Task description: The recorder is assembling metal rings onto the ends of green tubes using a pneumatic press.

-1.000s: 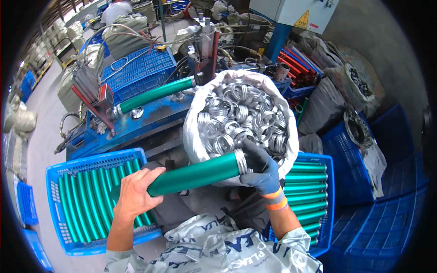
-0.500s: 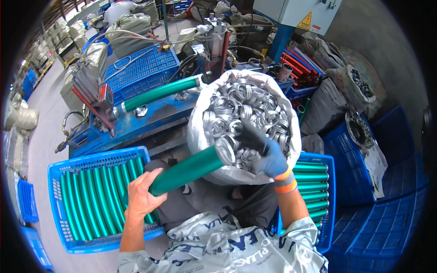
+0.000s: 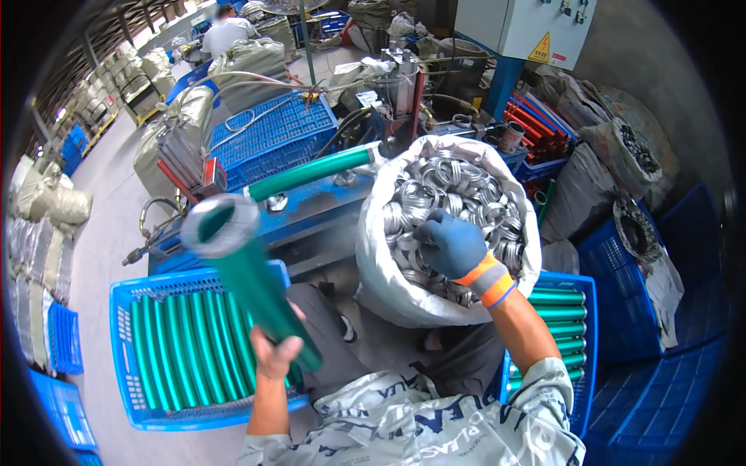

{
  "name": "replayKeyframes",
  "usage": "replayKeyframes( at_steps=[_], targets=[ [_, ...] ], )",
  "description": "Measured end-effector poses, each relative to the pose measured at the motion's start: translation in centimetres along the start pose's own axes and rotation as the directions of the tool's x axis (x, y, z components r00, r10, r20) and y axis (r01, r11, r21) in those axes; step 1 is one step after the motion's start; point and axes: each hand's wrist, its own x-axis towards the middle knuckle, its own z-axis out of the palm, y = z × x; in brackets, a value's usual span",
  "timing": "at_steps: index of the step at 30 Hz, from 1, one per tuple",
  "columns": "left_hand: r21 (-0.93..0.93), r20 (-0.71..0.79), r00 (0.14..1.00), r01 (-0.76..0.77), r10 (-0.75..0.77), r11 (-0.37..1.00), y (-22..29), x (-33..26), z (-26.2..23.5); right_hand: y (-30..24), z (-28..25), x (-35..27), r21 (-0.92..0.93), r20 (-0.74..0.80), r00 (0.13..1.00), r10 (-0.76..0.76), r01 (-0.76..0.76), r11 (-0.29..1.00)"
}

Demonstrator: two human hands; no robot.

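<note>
My bare left hand (image 3: pixel 275 349) is closed round the lower part of a green metal tube (image 3: pixel 260 287). The tube leans up to the left, its open silver-rimmed end (image 3: pixel 221 225) blurred by motion. My right hand (image 3: pixel 453 247), in a dark blue glove with an orange and grey cuff, is curled down among silver metal rings (image 3: pixel 489 182). Whatever its fingertips grip is hidden beneath the glove. The rings fill a white woven sack (image 3: pixel 373 268) between my knees. Another green tube (image 3: pixel 311 172) lies across the blue machine bench (image 3: pixel 268 233) ahead.
A blue crate (image 3: pixel 120 342) of green tubes stands at left, another crate (image 3: pixel 592 334) of them at right behind my forearm. Stacked blue crates (image 3: pixel 660 396) and sacks (image 3: pixel 579 186) line the right side. A grey control box (image 3: pixel 521 27) hangs above. A person (image 3: pixel 225 35) sits far back.
The tube has swung from pointing right, near the sack, to pointing up and left. My gloved hand has gone from spread and blurred to curled in the rings. The whole view has shifted.
</note>
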Motion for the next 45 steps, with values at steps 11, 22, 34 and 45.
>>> replayKeyframes(
  at_steps=[11,22,34,45],
  targets=[
    [-0.563,-0.300,0.945,-0.066,-0.129,0.824,-0.3,2.9,4.1,-1.2,0.1,-8.2,0.940,0.281,0.916,0.286,-0.202,-0.276],
    [-0.566,-0.335,0.929,-0.067,-0.155,0.822,-0.6,2.9,8.9,-4.1,1.3,-7.9,0.990,0.091,0.950,0.298,-0.054,-0.128],
    [-0.446,-0.342,0.939,-0.141,-0.023,0.884,-0.1,3.3,8.5,-4.9,-0.8,-5.6,0.895,0.255,0.891,0.375,-0.364,0.258],
    [-0.609,-0.479,0.860,-0.182,-0.175,0.772,-2.3,4.1,-2.3,-3.8,1.3,13.6,0.849,0.300,0.937,0.180,-0.349,0.397]
  ],
)
